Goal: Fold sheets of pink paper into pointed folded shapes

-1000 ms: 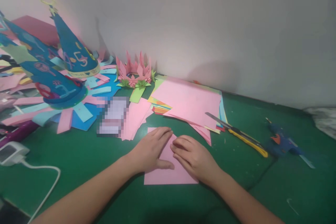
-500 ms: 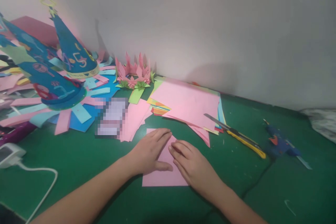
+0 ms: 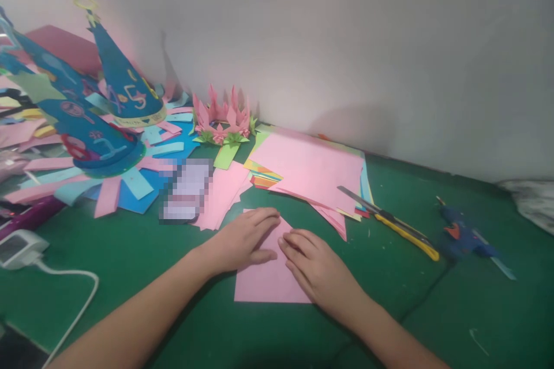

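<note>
A pink sheet of paper (image 3: 264, 288) lies on the green table in front of me, its right side running at a slant. My left hand (image 3: 246, 240) rests palm down on its upper left part, fingers stretched and thumb apart. On the slanted right side lies my right hand (image 3: 318, 265), its fingers extended close together over the paper and almost meeting the left fingertips. The thumb of that hand is hard to make out. Part of the sheet is hidden beneath both hands.
Ahead lie stacked coloured sheets (image 3: 307, 161) with a yellow cutter (image 3: 407, 234) against them. A blue glue gun (image 3: 465, 236) is at right. Leftward are a blurred-out phone (image 3: 186, 190), a pink paper crown (image 3: 223, 118), blue cone hats (image 3: 123, 78) and a white cable (image 3: 93, 294).
My left hand has shifted slightly up and left on the pink paper, its thumb sliding upward. The right hand stays on the slanted side. The view has moved a little.
</note>
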A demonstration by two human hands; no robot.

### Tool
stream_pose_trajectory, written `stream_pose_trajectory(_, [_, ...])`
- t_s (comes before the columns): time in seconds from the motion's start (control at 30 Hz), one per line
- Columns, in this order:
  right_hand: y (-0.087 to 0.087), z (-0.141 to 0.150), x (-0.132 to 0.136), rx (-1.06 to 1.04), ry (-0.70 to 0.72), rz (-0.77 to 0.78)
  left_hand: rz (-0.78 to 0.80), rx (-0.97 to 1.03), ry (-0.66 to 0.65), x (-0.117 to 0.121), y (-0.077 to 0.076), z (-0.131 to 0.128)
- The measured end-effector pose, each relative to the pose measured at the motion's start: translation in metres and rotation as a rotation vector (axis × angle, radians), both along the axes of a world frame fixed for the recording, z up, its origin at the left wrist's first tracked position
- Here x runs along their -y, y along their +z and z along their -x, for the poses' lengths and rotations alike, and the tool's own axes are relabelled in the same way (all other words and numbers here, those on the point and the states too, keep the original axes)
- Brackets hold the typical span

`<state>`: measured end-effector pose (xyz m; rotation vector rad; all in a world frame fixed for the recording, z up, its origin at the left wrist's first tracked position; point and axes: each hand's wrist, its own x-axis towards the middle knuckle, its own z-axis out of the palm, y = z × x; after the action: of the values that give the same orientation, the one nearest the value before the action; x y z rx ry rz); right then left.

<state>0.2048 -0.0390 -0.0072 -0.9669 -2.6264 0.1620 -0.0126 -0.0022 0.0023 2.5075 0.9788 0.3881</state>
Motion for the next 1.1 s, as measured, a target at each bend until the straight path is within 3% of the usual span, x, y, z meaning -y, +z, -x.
stream_pose_trajectory(0.77, [0.001,0.002,0.001,0.007,-0.021,0.026,-0.023,0.014,0.067,0.004,-0.003,-0.004])
stream_pose_trajectory(1.1, [0.004,0.003,0.0,-0.033,-0.028,0.033,-0.151,0.035,0.013,0.006,-0.011,-0.012])
